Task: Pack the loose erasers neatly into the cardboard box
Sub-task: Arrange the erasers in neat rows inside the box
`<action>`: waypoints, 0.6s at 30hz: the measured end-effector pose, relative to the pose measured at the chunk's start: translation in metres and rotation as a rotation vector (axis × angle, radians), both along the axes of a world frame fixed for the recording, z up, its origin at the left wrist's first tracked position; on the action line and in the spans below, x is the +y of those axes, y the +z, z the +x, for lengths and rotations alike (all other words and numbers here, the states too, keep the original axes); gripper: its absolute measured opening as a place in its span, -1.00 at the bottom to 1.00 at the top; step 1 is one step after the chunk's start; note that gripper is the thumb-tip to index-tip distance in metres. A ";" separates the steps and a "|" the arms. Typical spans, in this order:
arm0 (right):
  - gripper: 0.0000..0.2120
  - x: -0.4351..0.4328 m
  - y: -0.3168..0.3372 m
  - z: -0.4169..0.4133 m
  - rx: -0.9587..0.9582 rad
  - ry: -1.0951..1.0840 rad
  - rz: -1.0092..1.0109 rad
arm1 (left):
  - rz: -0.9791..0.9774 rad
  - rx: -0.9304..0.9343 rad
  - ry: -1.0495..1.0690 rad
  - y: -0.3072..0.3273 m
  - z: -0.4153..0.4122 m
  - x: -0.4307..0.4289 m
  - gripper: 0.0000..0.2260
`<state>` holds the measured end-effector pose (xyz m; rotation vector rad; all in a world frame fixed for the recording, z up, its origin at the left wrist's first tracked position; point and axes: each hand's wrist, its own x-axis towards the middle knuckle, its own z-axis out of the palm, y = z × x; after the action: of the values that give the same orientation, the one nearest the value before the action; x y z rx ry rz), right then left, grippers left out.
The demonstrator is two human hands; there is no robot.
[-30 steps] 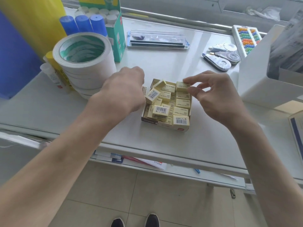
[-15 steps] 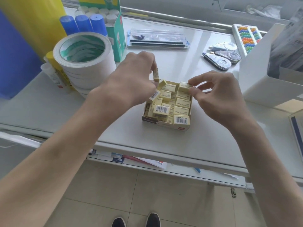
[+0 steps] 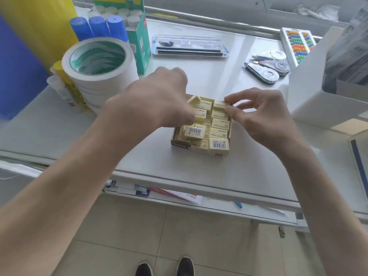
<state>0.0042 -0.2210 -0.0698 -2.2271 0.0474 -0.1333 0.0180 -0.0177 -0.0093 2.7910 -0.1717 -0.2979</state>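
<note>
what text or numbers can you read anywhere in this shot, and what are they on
Nothing reads clearly enough to quote.
Two erasers with barcode labels: the bars show, the digits are too small.
Other eraser tops: dark print, blurred.
Cardboard box, brown front strip: pale print, blurred.
Green box: white label, unreadable.
Paper low in the frame: red print, blurred.

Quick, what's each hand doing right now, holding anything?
Left hand: curled down over the box, grip hidden; cannot tell.
Right hand: pinching an eraser.
</note>
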 end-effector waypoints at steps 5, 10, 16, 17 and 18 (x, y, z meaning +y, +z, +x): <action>-0.88 -0.002 0.003 0.001 0.058 -0.004 -0.012 | -0.040 -0.010 0.029 -0.007 -0.001 -0.002 -0.77; -0.88 -0.001 0.004 0.000 0.054 -0.001 -0.067 | -0.054 -0.016 0.027 -0.012 -0.004 -0.003 -0.74; -0.83 -0.002 0.013 -0.012 -0.001 -0.002 -0.082 | -0.153 -0.160 0.062 -0.004 -0.018 0.006 -0.67; -0.86 -0.003 0.017 -0.018 -0.009 0.027 -0.075 | -0.191 -0.198 0.064 -0.003 -0.025 0.008 -0.72; -0.88 -0.004 0.020 -0.024 -0.004 0.075 -0.067 | -0.226 -0.221 0.056 -0.003 -0.032 0.009 -0.77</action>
<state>-0.0201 -0.2249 -0.0495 -2.2917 -0.0432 -0.0991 -0.0139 -0.0088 -0.0125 2.5928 -0.1669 0.0425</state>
